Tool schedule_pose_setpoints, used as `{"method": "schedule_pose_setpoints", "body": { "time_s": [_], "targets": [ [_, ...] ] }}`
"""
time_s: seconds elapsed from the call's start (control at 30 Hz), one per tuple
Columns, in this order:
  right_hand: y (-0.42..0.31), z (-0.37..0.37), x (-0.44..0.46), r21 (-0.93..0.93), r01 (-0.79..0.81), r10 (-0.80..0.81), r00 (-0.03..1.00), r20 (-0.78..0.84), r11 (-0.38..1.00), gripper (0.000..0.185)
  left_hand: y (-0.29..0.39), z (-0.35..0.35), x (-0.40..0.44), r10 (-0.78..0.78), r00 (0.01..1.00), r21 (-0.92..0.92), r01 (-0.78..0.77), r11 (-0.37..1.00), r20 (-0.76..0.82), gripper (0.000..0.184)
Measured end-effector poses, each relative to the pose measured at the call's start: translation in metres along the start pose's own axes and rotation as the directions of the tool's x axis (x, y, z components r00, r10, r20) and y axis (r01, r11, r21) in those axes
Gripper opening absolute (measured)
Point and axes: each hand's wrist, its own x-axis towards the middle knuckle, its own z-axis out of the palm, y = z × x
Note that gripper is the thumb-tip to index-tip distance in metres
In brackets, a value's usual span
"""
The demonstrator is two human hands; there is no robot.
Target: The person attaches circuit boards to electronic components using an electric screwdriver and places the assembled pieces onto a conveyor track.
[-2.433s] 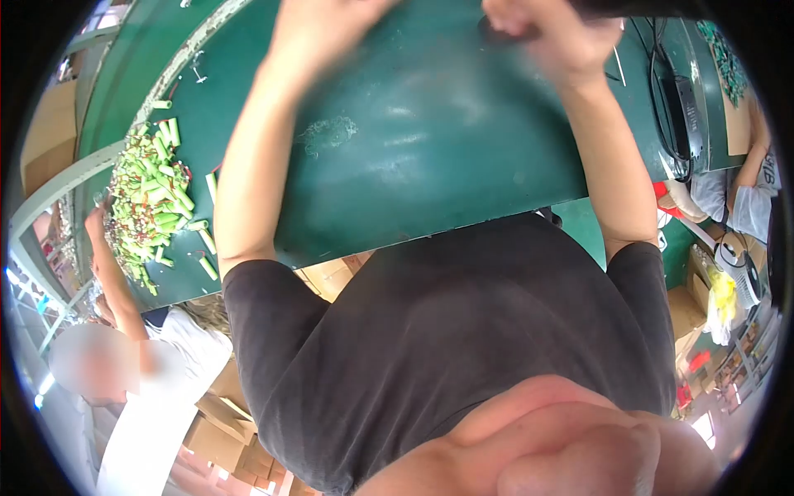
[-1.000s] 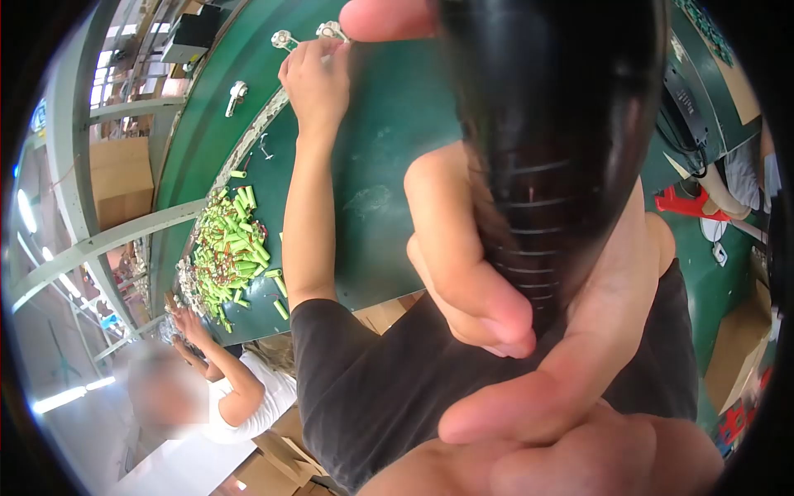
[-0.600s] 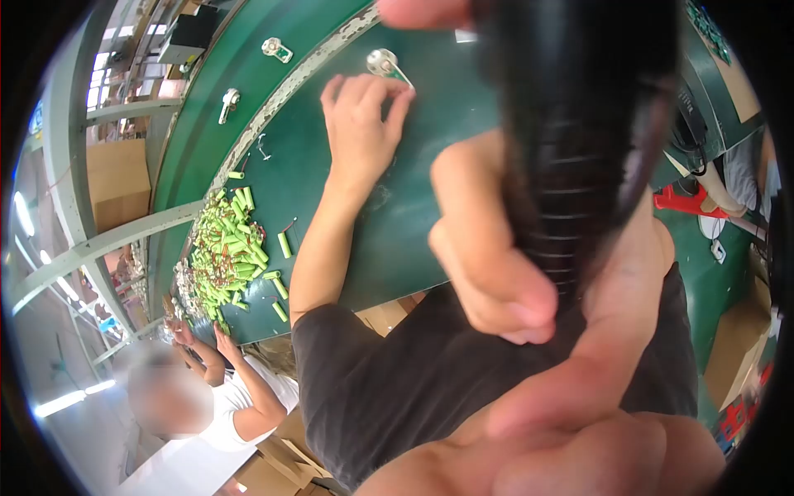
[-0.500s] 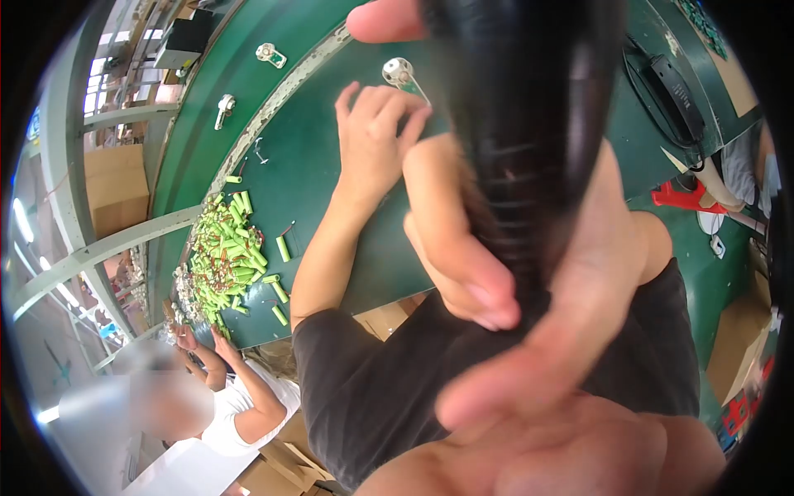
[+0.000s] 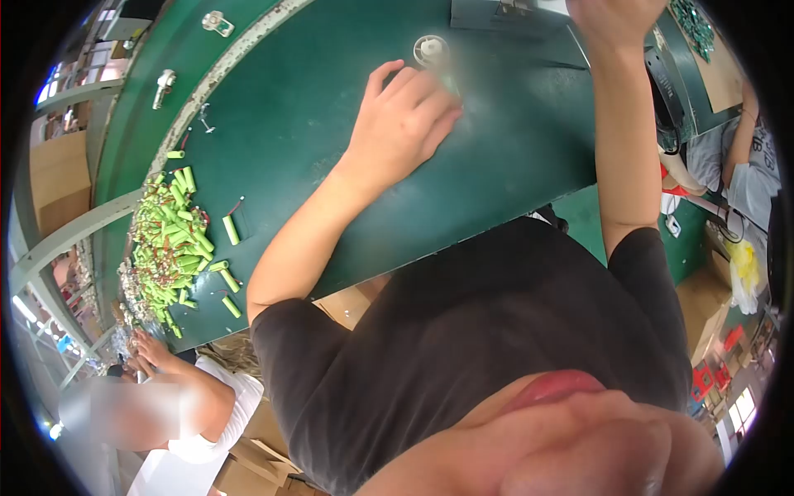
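My left hand (image 5: 407, 116) is palm down over the green table, its fingers curled over the lower part of a white round part (image 5: 431, 51). The spoked wheel-like end shows above the fingers; the rest is blurred and partly hidden. My right hand (image 5: 616, 18) is at the top edge, with its fingers largely cut off by the frame. Near it sit a grey metal box (image 5: 488, 13) and a thin light-coloured rod (image 5: 577, 43). What the right hand holds, if anything, does not show.
A heap of green battery cells (image 5: 169, 240) with wires lies at the left, with a few loose cells (image 5: 231, 230) beside it. White parts (image 5: 217, 23) sit beyond the pale rail. A black device (image 5: 664, 91) stands right. Other people work at lower left and far right.
The black ribbed object gripped close to the camera has left the view. My right hand has moved up to the top edge. The view has shifted; my left hand stays by the white round part.
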Motion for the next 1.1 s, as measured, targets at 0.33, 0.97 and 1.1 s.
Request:
{"method": "schedule_pose_setpoints", "body": {
  "time_s": [0.33, 0.97, 1.1],
  "targets": [
    [-0.006, 0.013, -0.005, 0.133, -0.220, 0.186, 0.956, 0.228, 0.966, 0.036, -0.001, -0.024, 0.011, -0.056, 0.997, -0.116, 0.049, 0.992, -0.059, 0.043],
    [0.021, 0.051, -0.064, 0.171, -0.324, 0.273, 0.924, 0.269, 0.930, 0.034, -0.013, -0.007, -0.001, -0.057, 0.992, -0.234, 0.029, 0.972, -0.112, 0.026],
    [0.033, 0.043, -0.064, 0.255, -0.320, 0.215, 0.906, 0.366, 0.913, 0.028, -0.015, -0.007, -0.001, -0.024, 0.995, -0.162, 0.008, 0.987, -0.100, 0.025]
  ]
}}
